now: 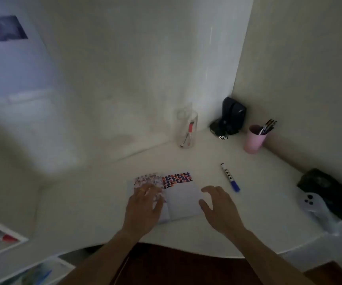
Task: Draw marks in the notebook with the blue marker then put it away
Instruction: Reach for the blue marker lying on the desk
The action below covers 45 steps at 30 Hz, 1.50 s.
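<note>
An open notebook (183,199) lies on the white desk (258,202), with rows of red and blue marks across the top of both pages. My left hand (144,204) rests flat on the left page, fingers spread. Over the right page's edge hovers my right hand (220,209), open, fingers curled and holding nothing. The blue marker (230,177) lies capped on the desk to the right of the notebook, a short way beyond my right fingertips, its blue cap pointing toward me.
A clear jar (187,129) holding a red-capped marker stands by the back wall. In the corner stand a black device (230,117) and a pink cup (255,138) of pens. A phone (312,201) and a dark object (330,192) lie at the right edge.
</note>
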Available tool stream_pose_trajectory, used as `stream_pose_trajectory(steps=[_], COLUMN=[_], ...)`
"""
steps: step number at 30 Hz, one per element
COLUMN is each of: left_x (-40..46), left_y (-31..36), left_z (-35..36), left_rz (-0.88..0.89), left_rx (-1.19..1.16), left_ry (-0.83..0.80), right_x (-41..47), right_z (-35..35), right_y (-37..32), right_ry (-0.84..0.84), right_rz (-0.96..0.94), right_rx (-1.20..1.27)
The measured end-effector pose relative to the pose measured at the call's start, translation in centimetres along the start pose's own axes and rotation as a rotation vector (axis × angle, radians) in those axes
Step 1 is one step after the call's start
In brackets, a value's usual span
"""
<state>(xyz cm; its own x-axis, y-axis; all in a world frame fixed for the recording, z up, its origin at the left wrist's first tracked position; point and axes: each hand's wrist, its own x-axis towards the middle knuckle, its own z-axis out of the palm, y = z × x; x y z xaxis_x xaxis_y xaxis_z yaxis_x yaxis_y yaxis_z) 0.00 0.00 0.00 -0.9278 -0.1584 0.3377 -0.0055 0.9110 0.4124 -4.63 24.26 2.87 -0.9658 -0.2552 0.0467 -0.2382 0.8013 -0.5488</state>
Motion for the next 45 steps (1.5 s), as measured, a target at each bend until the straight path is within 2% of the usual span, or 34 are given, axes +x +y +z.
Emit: stream_pose_trajectory(steps=[5,9,14,28,37,39,42,43,45], left_x=[-0.4,-1.5,-2.2,-3.4,-2.7,-2.5,-2.3,-2.3,-2.1], left_y=[-0.7,-1.3,-2.0,-1.5,-2.0,-2.0,-2.0,-2.0,-2.0], left_z=[4.7,7.6,9.2,8.8,9.4,9.3,9.5,9.6,9.7], left_rz=[0.072,0.136,0.129,0.101,0.121,0.117,0.098,0.091,0.088], left_rx=[0.033,0.157,0.204,0.212,0.237,0.246,0.272,0.291,0.318], left_ry=[0.048,0.103,0.153,0.111,0.106,0.085,0.054,0.042,0.017], right_x=[0.7,1.0,-0.1,-1.6,0.2,1.3,4.7,6.0,8.2], right_z=[4.5,7.4,9.6,9.3,9.3,8.4,6.6,6.1,5.4], right_y=[2.7,3.8,5.1,4.5,5.3,5.7,7.5,8.1,9.0], right_ry=[0.041,0.053,0.154,0.160,0.104,0.178,0.416,0.448,0.398], right_rz=[-0.054,-0.087,-0.149,-0.162,-0.163,-0.143,-0.087,-0.043,0.074], right_rx=[-0.057,-0.155,-0.309,-0.335,-0.279,-0.258,-0.378,-0.427,-0.511])
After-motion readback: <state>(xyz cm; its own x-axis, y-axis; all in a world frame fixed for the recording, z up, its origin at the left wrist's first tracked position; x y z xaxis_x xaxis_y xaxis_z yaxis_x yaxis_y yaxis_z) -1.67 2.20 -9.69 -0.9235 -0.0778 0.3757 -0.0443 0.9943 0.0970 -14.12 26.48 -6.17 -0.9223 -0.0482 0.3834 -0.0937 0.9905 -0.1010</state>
